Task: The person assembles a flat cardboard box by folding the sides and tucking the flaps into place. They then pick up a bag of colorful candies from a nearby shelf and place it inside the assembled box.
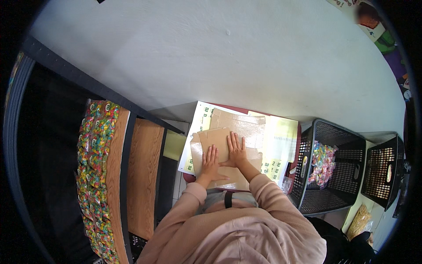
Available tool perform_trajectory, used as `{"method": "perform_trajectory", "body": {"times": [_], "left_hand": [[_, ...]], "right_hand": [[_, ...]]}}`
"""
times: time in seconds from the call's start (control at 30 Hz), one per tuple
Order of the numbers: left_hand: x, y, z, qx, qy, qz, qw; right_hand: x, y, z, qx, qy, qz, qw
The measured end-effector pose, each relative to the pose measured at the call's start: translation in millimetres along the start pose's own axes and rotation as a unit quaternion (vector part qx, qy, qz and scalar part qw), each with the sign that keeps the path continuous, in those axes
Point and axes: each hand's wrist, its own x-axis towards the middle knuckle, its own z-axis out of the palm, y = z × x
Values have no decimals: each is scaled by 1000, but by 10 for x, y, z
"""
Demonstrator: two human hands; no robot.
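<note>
A flattened piece of brown cardboard (215, 136) lies in front of me, with shiny clear tape over parts of it. My left hand (212, 165) rests flat on its left part, fingers spread and pointing away from me. To the right, my right hand (237, 154) presses flat on the same cardboard, its fingers stretched out. The thumbs of both hands point inward. Beneath the cardboard are white and pale yellow printed sheets (281, 136), lying on a dark red surface (299, 132) that shows at the edges.
Right of the sheets stands a black plastic basket (347, 171) holding colourful wrapped sweets (323, 165). A smaller black basket (384, 171) is beyond it, near a bag of yellowish snacks (359, 220). At left, a wooden-board shelf (145, 176) carries colourful packets (96, 176). A white wall (228, 57) rises behind.
</note>
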Motion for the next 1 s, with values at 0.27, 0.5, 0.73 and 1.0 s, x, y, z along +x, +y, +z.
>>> {"method": "perform_trajectory", "body": {"times": [0.27,0.5,0.73,1.0], "left_hand": [[48,-3,150,70,1,-24,997],[-34,-235,-37,-139,65,52,987],[-73,-345,397,-438,281,-179,835],[15,254,-472,-657,51,-84,747]], "right_hand": [[-699,-102,487,7,65,-34,997],[-625,-186,163,49,-130,2,990],[-667,-84,67,156,-105,-33,982],[-558,140,-248,630,-66,9,774]]}}
